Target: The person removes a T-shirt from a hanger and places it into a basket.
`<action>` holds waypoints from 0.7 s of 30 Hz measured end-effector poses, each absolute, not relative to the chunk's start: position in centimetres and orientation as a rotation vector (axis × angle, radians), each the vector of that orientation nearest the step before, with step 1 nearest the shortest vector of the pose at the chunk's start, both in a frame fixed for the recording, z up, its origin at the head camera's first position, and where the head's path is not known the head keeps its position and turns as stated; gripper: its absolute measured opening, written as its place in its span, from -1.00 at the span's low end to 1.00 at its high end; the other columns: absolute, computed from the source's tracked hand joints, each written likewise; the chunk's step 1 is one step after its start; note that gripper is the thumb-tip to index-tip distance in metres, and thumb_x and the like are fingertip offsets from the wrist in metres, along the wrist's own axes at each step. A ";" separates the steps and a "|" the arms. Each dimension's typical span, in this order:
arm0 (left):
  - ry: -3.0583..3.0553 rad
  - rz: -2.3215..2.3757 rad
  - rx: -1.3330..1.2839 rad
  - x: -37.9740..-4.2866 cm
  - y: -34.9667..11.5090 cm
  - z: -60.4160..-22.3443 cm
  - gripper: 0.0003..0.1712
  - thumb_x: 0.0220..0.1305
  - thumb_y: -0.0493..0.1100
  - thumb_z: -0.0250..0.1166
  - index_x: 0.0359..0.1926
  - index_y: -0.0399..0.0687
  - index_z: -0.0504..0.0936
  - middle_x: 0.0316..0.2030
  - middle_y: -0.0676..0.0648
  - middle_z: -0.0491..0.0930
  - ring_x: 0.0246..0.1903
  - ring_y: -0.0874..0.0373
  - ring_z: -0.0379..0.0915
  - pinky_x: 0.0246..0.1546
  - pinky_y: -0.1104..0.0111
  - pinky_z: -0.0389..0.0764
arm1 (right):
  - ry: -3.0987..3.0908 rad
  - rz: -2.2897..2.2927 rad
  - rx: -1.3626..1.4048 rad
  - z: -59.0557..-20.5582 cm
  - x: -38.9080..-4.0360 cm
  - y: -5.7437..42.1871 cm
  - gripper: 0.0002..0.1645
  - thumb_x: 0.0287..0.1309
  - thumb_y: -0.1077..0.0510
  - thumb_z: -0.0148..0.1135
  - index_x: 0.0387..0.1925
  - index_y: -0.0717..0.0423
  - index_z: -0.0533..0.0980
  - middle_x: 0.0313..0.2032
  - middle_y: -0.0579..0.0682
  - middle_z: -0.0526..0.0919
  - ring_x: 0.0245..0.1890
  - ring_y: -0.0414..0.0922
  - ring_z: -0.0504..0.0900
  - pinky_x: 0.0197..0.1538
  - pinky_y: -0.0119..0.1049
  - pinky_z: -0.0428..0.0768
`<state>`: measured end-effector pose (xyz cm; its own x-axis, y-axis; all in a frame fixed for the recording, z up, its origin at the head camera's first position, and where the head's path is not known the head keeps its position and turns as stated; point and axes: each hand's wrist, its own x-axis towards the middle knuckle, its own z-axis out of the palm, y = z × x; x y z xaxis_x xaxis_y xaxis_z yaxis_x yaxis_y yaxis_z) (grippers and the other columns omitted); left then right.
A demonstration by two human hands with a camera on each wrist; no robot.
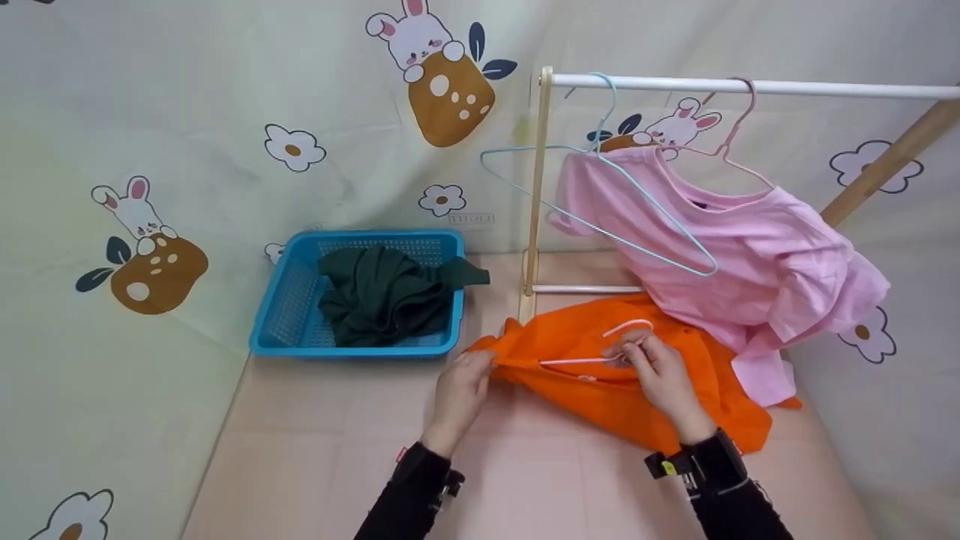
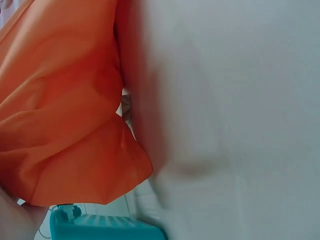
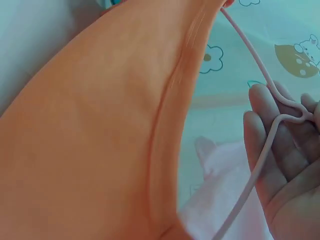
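An orange shirt (image 1: 577,330) lies spread on the pink surface, its neckline lifted at the left. My left hand (image 1: 459,382) pinches the cloth at the left end of the neckline. Between thumb and fingers, my right hand (image 1: 664,375) holds a pale pink clothes hanger (image 1: 574,361) just below its hook. In the right wrist view, the hanger's arms (image 3: 255,55) spread from those fingers, one running up to the collar and the other down past the neck opening. Orange cloth (image 2: 65,110) hides most of the left hand in the left wrist view.
A blue basket (image 1: 289,300) with dark green clothing (image 1: 382,292) stands back left. At the right is a rack with a white rail (image 1: 675,85), bearing a bare light-blue hanger (image 1: 660,217) and a pink T-shirt (image 1: 750,247) whose lower part overlaps the orange shirt.
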<state>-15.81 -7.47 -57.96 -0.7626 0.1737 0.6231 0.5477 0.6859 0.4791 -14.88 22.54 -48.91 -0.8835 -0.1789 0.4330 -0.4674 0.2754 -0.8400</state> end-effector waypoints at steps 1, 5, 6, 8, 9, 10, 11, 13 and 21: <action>-2.351 -0.920 -0.529 -15.8 -7.7 -58.0 -0.87 0.28 -0.29 0.32 -0.15 -0.17 0.65 -0.21 -0.10 0.70 -0.17 0.00 0.61 -0.14 0.23 0.63 | -2.269 1.645 0.611 -48.9 -14.9 22.8 -0.90 0.31 0.55 -0.01 -0.28 0.48 0.45 -0.38 0.27 0.69 -0.41 0.05 0.71 -0.24 -0.36 0.66; -2.354 -1.001 -0.384 -15.7 -8.7 -58.2 -0.84 0.26 -0.38 0.31 -0.13 -0.23 0.66 -0.18 -0.14 0.69 -0.16 -0.04 0.62 -0.12 0.17 0.62 | -2.118 1.699 0.623 -48.8 -15.1 24.3 -0.87 0.29 0.63 -0.10 -0.27 0.60 0.41 -0.42 0.39 0.62 -0.47 0.00 0.71 -0.23 -0.40 0.65; -2.361 -1.027 -0.349 -15.7 -9.0 -58.2 -0.84 0.27 -0.38 0.30 -0.13 -0.23 0.67 -0.18 -0.15 0.69 -0.16 -0.04 0.62 -0.12 0.16 0.62 | -2.081 1.729 0.615 -48.8 -15.1 24.7 -0.87 0.29 0.64 -0.12 -0.28 0.63 0.39 -0.42 0.41 0.61 -0.46 -0.02 0.71 -0.23 -0.39 0.65; -2.382 -1.068 -0.293 -15.6 -9.6 -58.2 -0.86 0.30 -0.38 0.27 -0.13 -0.23 0.67 -0.18 -0.15 0.69 -0.17 -0.03 0.62 -0.12 0.15 0.62 | -2.026 1.792 0.576 -49.0 -15.2 25.5 -0.87 0.31 0.63 -0.16 -0.27 0.67 0.37 -0.42 0.42 0.60 -0.46 -0.07 0.71 -0.23 -0.39 0.65; -2.393 -1.091 -0.269 -15.5 -9.8 -58.2 -0.87 0.32 -0.37 0.26 -0.13 -0.23 0.66 -0.18 -0.15 0.68 -0.18 -0.02 0.61 -0.13 0.15 0.62 | -2.008 1.813 0.557 -49.3 -15.2 25.9 -0.87 0.32 0.62 -0.17 -0.27 0.68 0.35 -0.42 0.42 0.60 -0.46 -0.10 0.71 -0.23 -0.39 0.65; -2.402 -1.106 -0.251 -15.5 -9.9 -58.2 -0.87 0.33 -0.37 0.25 -0.13 -0.22 0.65 -0.19 -0.15 0.68 -0.18 -0.02 0.61 -0.13 0.14 0.62 | -1.988 1.840 0.542 -49.6 -15.3 26.3 -0.86 0.32 0.62 -0.18 -0.27 0.69 0.35 -0.41 0.42 0.60 -0.45 -0.12 0.71 -0.23 -0.39 0.65; -2.409 -1.120 -0.234 -15.4 -10.1 -58.3 -0.88 0.34 -0.38 0.24 -0.13 -0.22 0.65 -0.19 -0.16 0.68 -0.19 -0.02 0.61 -0.12 0.14 0.62 | -1.971 1.861 0.534 -49.9 -15.4 26.6 -0.85 0.33 0.62 -0.20 -0.28 0.70 0.34 -0.41 0.41 0.61 -0.45 -0.13 0.71 -0.23 -0.39 0.65; -2.422 -1.136 -0.206 -15.4 -10.2 -58.4 -0.88 0.34 -0.39 0.23 -0.14 -0.22 0.64 -0.20 -0.16 0.68 -0.20 -0.02 0.61 -0.13 0.14 0.62 | -1.948 1.882 0.519 -50.7 -15.7 27.1 -0.85 0.33 0.62 -0.21 -0.28 0.70 0.33 -0.40 0.36 0.64 -0.44 -0.14 0.71 -0.23 -0.40 0.65; -2.504 -1.004 -0.273 -15.0 -9.7 -59.1 -0.94 0.35 -0.28 0.26 -0.20 -0.19 0.62 -0.30 -0.11 0.65 -0.29 0.01 0.60 -0.23 0.18 0.61 | -1.846 1.951 0.464 -51.2 -16.4 26.2 -0.85 0.38 0.54 -0.14 -0.28 0.68 0.33 -0.36 0.23 0.70 -0.42 -0.12 0.73 -0.17 -0.38 0.65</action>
<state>-14.96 -9.66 -59.08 -0.8898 0.0230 0.4558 0.3316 0.7188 0.6111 -16.35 26.24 -51.20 -0.8592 0.0684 0.5070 -0.5100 -0.0364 -0.8594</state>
